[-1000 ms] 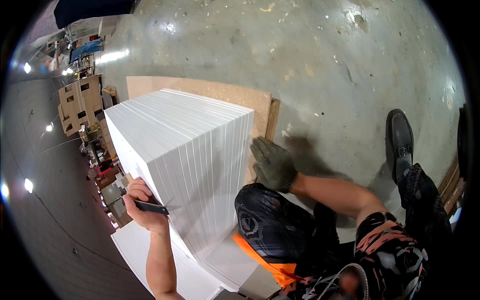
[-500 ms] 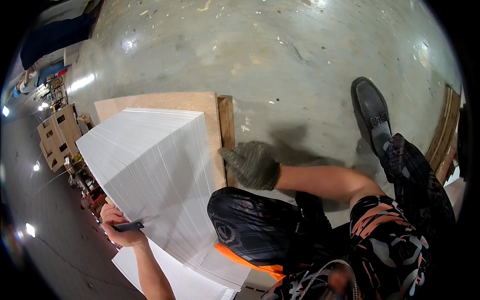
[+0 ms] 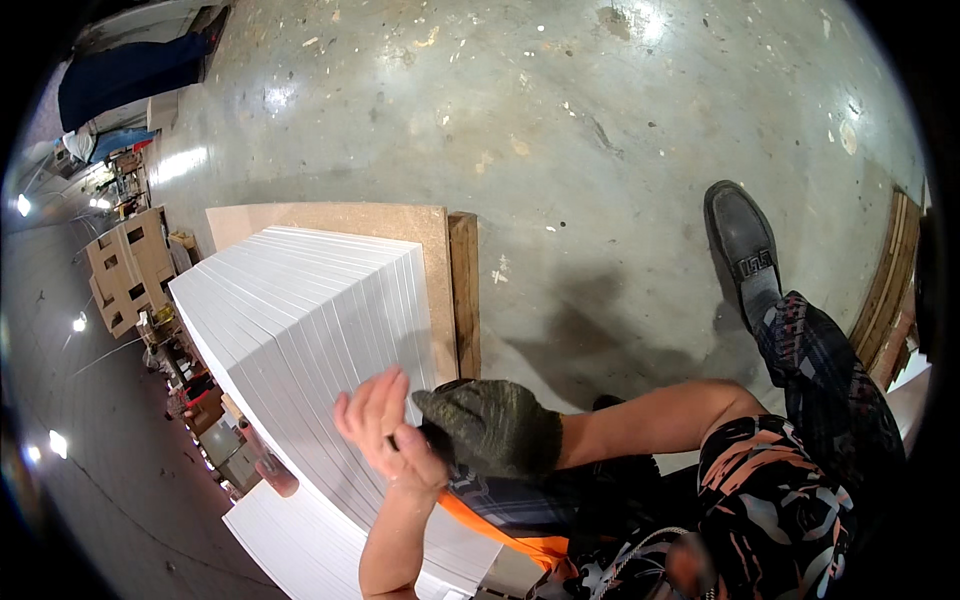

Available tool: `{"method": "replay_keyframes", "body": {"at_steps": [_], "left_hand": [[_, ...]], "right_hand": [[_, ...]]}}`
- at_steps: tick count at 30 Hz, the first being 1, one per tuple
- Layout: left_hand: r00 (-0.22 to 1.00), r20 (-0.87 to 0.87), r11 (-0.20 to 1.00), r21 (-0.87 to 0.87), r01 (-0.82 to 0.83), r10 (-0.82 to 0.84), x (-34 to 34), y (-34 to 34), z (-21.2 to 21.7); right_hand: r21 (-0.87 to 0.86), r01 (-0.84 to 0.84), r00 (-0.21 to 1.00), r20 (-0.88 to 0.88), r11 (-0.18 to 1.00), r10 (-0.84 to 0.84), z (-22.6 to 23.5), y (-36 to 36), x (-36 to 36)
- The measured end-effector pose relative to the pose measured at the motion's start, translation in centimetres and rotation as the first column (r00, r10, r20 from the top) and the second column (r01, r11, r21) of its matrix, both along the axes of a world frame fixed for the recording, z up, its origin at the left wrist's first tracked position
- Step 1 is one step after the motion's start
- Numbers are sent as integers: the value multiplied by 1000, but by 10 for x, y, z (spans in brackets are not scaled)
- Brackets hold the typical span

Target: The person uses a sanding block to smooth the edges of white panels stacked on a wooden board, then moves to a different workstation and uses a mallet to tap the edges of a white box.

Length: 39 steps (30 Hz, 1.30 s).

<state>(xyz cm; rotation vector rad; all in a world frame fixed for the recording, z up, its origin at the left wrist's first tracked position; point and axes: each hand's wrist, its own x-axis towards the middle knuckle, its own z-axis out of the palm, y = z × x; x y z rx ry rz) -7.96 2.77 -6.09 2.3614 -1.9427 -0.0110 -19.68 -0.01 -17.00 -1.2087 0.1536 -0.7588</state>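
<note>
My bare left hand is raised in front of a tall stack of white panels, thumb bent in and fingers partly extended. A flat dark tool shows only in part between this hand and my right hand, which wears a dark green knit glove. The left thumb lies over the tool; its kind is not clear. Curled beside it, the gloved hand sits above my knee, its fingertips hidden. Under the stack lie a brown board and a wooden beam.
A lower stack of white panels stands near me. A reddish object is at the tall stack's left edge. Wooden planks lie at the right. Farther left are a board with cutouts and a person in dark clothing.
My left hand has left the stack's left edge and moved right with the dark tool. My gloved right hand has drawn nearer to me, and the two hands are now together.
</note>
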Motion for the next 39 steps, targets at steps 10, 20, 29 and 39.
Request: {"method": "replay_keyframes", "body": {"at_steps": [10, 20, 29, 39], "left_hand": [[692, 544, 830, 537, 147, -475, 48, -69, -42], [800, 467, 869, 477, 129, -376, 98, -89, -139], [788, 519, 786, 613, -74, -331, 85, -97, -123], [811, 503, 818, 573, -55, -298, 86, -101, -109]], "right_hand": [[-790, -127, 449, -585, 600, -676, -168, -119, -62], [-764, -41, 449, -590, 644, -671, -210, -131, -64], [-761, -53, 431, -601, 646, -673, -195, -135, -67], [-811, 9, 442, -522, 585, -730, -204, -132, -72]]}}
